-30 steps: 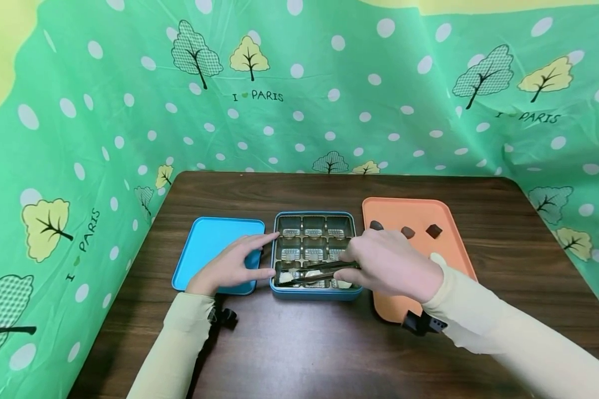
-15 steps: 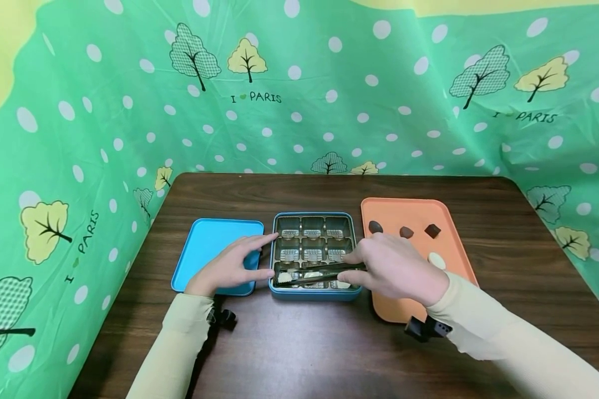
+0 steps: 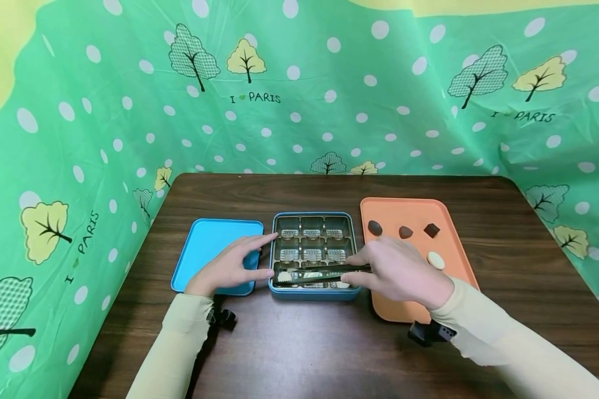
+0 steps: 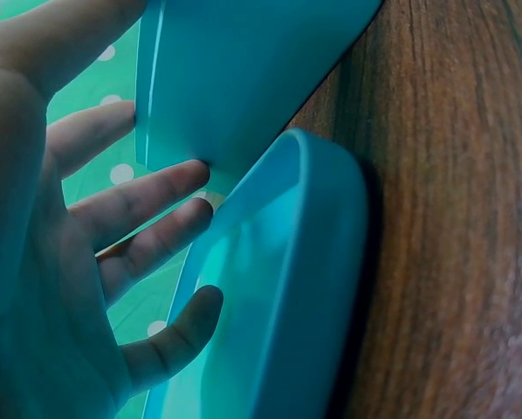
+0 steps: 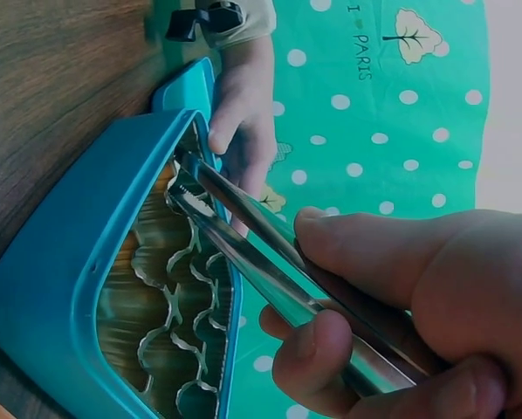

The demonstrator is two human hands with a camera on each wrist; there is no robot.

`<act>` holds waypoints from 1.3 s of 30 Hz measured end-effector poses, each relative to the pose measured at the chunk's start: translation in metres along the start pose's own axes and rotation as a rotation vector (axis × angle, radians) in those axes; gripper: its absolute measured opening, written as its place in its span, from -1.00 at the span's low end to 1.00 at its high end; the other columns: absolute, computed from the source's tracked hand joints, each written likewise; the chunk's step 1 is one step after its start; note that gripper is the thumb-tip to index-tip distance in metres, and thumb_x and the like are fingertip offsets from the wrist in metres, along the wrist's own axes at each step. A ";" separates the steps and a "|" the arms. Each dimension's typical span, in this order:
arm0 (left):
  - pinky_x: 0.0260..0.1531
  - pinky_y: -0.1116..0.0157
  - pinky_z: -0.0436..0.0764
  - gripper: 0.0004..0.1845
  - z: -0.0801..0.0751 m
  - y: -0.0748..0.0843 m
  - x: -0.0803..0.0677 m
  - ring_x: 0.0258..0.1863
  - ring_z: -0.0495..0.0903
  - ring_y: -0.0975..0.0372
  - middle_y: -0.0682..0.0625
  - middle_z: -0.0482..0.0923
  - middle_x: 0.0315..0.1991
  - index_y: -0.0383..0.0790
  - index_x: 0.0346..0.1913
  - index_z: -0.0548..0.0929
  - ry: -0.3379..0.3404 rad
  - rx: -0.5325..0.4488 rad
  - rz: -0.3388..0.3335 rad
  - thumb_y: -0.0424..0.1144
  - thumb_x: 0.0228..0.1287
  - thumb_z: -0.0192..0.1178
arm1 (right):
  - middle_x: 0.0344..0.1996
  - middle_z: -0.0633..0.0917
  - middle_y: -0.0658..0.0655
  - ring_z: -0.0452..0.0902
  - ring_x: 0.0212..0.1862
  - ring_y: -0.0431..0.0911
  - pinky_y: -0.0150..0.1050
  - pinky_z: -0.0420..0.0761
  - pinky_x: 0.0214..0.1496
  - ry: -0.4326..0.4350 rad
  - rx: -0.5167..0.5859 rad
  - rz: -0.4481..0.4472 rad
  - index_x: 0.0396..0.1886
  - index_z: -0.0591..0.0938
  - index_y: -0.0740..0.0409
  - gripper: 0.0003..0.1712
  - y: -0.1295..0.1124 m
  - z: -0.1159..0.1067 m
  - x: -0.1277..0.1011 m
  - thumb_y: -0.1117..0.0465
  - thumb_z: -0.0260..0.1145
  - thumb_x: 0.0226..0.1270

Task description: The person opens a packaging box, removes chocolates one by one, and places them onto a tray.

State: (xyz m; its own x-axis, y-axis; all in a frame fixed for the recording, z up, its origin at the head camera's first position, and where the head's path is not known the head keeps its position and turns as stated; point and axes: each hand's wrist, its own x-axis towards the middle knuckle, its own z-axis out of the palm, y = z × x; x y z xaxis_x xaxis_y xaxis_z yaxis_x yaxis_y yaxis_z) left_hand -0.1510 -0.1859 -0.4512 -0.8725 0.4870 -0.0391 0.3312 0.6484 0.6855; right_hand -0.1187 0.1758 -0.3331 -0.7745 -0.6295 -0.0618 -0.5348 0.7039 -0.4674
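Observation:
My right hand (image 3: 404, 271) grips a pair of metal tongs (image 5: 252, 249) between thumb and fingers. The tongs reach leftward over the front row of a blue tin (image 3: 314, 295), which holds a divided plastic insert (image 3: 313, 242). Their tips lie at the front left compartment, around a white chocolate piece (image 3: 284, 276). More white pieces show beneath the tongs in the front middle and front right compartments; the middle and back rows hold nothing. My left hand (image 3: 232, 263) has its fingers spread, index finger and thumb touching the tin's left side (image 4: 235, 78).
Left of the tin lies a blue lid (image 3: 214, 238), partly under my left hand. An orange tray (image 3: 404, 208) on the right carries dark chocolate pieces (image 3: 431, 230) and a white oval piece (image 3: 436, 260). A green patterned cloth hangs behind the wooden table.
My right hand has shifted slightly right, and more of the pieces on the orange tray shows. The tongs' tips stay at the front left compartment. My left hand holds its place.

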 end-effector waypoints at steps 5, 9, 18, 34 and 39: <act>0.47 -0.30 0.25 -0.09 0.000 -0.001 0.001 0.60 0.19 -0.11 -0.08 0.25 0.62 0.22 0.66 0.26 0.005 0.012 0.008 0.20 0.31 0.43 | -0.08 0.85 0.11 0.33 -0.77 -0.35 -0.34 0.12 -0.68 0.003 0.004 0.021 0.04 0.85 0.13 -0.62 -0.001 -0.002 -0.003 -0.02 0.47 0.42; 0.47 -0.30 0.25 -0.08 0.000 -0.002 0.002 0.60 0.20 -0.10 -0.07 0.26 0.62 0.25 0.65 0.26 0.005 0.020 0.009 0.25 0.30 0.41 | -0.20 0.86 0.01 0.12 -0.79 -0.35 -0.35 0.03 -0.68 0.012 -0.012 0.049 0.06 0.84 0.09 -0.61 -0.002 -0.005 -0.006 -0.04 0.48 0.41; 0.48 -0.28 0.25 -0.08 0.001 -0.002 0.000 0.60 0.19 -0.09 -0.05 0.25 0.62 0.29 0.65 0.26 0.000 0.004 -0.008 0.26 0.29 0.42 | -0.49 0.76 -0.16 0.05 -0.77 -0.35 -0.36 0.02 -0.67 -0.001 -0.017 0.066 0.09 0.84 0.03 -0.62 -0.004 -0.015 -0.018 -0.06 0.45 0.43; 0.47 -0.30 0.24 -0.09 0.002 -0.002 -0.001 0.60 0.18 -0.10 -0.07 0.26 0.62 0.27 0.64 0.28 0.007 -0.001 -0.005 0.21 0.29 0.44 | -0.35 0.84 -0.12 0.02 -0.75 -0.43 -0.39 0.13 -0.64 0.142 -0.019 0.032 -0.01 0.88 -0.09 -0.71 0.009 -0.031 -0.041 -0.08 0.49 0.40; 0.47 -0.28 0.25 -0.09 0.002 -0.002 -0.001 0.60 0.19 -0.08 -0.04 0.26 0.62 0.30 0.64 0.27 0.007 0.005 0.003 0.23 0.29 0.43 | -0.75 0.40 -0.38 -0.03 -0.72 -0.43 -0.40 0.12 -0.63 0.127 -0.047 0.059 -0.20 0.87 -0.31 -0.85 0.014 -0.038 -0.049 -0.14 0.43 0.45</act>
State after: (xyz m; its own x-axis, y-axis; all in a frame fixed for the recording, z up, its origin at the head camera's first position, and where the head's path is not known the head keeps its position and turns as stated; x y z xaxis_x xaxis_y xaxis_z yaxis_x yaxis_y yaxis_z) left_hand -0.1504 -0.1862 -0.4537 -0.8740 0.4850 -0.0317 0.3358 0.6498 0.6819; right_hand -0.1011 0.2288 -0.3030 -0.8401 -0.5418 0.0252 -0.4997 0.7552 -0.4243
